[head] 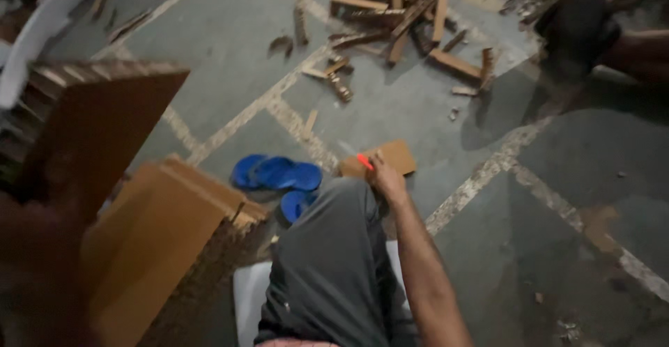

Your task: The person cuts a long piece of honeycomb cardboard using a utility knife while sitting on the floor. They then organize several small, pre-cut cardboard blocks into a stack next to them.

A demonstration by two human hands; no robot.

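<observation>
Right hand [387,180] beside the knee [341,201], fingers closed around a small orange marker [364,162], over a cardboard piece [394,155] on the floor [418,110], blue sandals [279,174] left of knee, left hand [35,249] blurred, fingers' grip unclear, against cardboard sheets [150,235].

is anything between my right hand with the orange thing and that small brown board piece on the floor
Nothing visible. The right hand, holding a small orange marker-like tool, is right at the small flat brown board piece on the grey floor. The blue flip-flops lie off to the side.

Matt brown cardboard sheets [167,221], rough concrete floor [418,110]
</observation>
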